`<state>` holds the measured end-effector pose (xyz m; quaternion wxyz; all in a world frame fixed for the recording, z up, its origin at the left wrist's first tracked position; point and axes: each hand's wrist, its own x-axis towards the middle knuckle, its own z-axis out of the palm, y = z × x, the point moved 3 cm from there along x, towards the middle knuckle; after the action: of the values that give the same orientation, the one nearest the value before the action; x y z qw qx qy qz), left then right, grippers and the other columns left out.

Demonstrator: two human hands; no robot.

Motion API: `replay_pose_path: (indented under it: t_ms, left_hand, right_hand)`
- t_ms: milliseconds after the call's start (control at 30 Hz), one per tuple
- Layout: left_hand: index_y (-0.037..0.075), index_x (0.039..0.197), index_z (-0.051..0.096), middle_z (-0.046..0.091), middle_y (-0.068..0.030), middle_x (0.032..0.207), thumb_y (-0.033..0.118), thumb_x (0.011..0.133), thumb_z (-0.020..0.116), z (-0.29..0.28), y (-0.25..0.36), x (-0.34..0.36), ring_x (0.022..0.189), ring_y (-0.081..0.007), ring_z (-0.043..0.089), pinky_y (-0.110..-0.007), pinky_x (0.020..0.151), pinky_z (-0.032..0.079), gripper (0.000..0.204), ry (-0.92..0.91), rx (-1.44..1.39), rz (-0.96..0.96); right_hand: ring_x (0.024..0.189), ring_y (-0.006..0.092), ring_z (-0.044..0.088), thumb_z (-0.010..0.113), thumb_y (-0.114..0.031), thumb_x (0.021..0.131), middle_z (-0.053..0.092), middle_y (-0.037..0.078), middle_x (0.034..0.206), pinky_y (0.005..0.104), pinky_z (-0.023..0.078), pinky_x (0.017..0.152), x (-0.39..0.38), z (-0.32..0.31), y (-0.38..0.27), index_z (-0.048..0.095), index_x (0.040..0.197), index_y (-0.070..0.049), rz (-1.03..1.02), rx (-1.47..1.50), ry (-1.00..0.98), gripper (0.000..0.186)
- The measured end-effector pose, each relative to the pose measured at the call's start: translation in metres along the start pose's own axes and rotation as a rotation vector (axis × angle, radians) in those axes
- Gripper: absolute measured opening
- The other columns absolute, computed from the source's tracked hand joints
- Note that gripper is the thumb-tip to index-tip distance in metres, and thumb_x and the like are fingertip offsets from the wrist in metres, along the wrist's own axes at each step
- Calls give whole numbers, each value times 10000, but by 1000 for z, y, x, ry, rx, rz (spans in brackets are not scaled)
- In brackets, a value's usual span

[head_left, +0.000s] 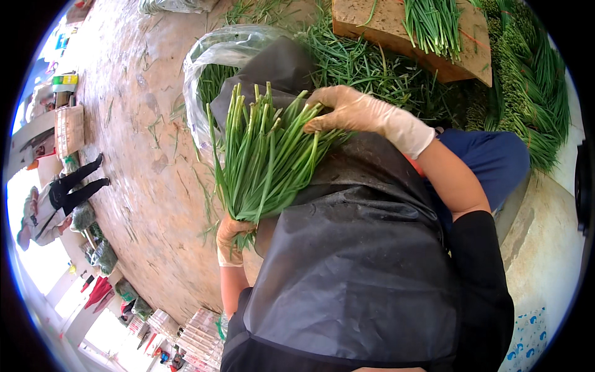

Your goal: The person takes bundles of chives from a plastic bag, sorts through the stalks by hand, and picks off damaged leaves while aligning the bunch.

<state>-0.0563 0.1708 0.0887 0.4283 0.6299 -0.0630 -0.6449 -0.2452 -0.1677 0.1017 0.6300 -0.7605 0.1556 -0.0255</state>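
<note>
Above my lap, a loose bunch of garlic chives [266, 155] stands with its pale cut ends pointing up and away from me. My left hand [234, 234], in a stained whitish glove, is closed round its lower, leafy end. On the far right side of the bunch is my right hand [356, 115], gloved the same way. Its thumb and fingers are parted and curve about the outer stalk ends, touching them. A dark apron [359, 279] covers my front and lap. Behind the bunch, a clear plastic bag [195, 80] holds more greens.
Loose green leaves [365, 71] are heaped beyond my knees. A wooden board [384, 37] bears another bunch. Stacked green bundles [527, 93] line the right side. Leaf scraps litter the brown floor [142, 186]. A person [52, 201] is farther off at left, near white crates [69, 130].
</note>
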Motion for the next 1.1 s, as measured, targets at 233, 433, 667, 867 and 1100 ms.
replay_pose_path:
  t_ms: [233, 433, 667, 867, 1100]
  left_hand:
    - [-36, 1233, 518, 616, -66, 792, -70, 530, 635, 12, 6, -2, 438, -85, 425, -219, 403, 329, 714, 37, -39, 16]
    - [-35, 1246, 509, 609, -78, 821, -88, 498, 614, 2, -15, 2, 460, -101, 436, -221, 404, 325, 757, 48, -178, -39]
    - [-33, 1247, 509, 615, -84, 849, -89, 496, 616, 9, -22, -6, 496, -111, 471, -222, 415, 336, 761, 71, -265, -48]
    - [-32, 1246, 510, 615, -84, 855, -89, 497, 616, 17, -25, -3, 504, -113, 476, -223, 421, 341, 759, 63, -253, -52]
    - [-31, 1245, 512, 616, -83, 861, -88, 497, 617, 17, -29, -3, 514, -116, 482, -224, 428, 347, 757, 69, -246, -51]
  right_hand:
    - [709, 44, 547, 669, -336, 872, 635, -13, 723, 238, 452, 659, -12, -34, 11, 697, 873, -69, 129, 524, 290, 268]
    - [1083, 195, 544, 618, -435, 892, 587, 119, 1164, 324, 442, 922, -28, -58, 38, 550, 1226, -24, 126, -75, 224, 534]
    - [805, 101, 592, 637, -314, 908, 643, 15, 810, 251, 477, 764, -13, -20, -9, 674, 935, -3, 57, 258, -1, 314]
    - [781, 127, 608, 636, -366, 895, 614, 1, 720, 265, 502, 758, -27, -73, 35, 681, 969, -35, 107, 235, 302, 342]
    - [658, 82, 488, 638, -261, 906, 556, -5, 703, 256, 442, 619, -43, -43, 11, 645, 934, -33, 57, -30, 181, 230]
